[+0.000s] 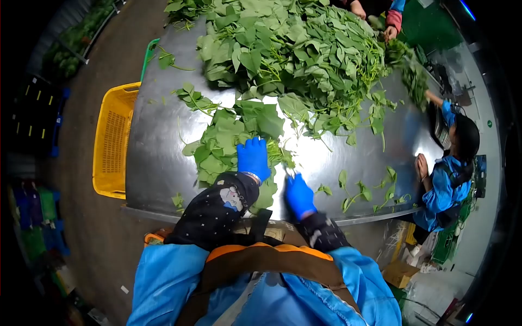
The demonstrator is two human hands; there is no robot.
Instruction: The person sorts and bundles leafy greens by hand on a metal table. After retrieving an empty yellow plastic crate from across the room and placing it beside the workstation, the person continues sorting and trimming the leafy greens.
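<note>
A loose bunch of leafy greens (220,141), broad leaves on thin pale stems, lies on the metal table in front of me. My left hand (254,160), in a blue glove, is closed over the stems of this bunch, with the leaves spreading to its left and above. Close by, to the lower right of the stem ends, is my right hand (299,196), also gloved in blue. Its fingers are drawn together and point toward the stem ends; whatever they hold is too small to make out.
A big heap of the same greens (304,49) covers the far part of the metal table (157,136). Loose sprigs (356,195) lie at the right. A yellow crate (111,142) stands at the left edge. A co-worker (448,168) is at the right; another person's hands (390,33) reach in at the top.
</note>
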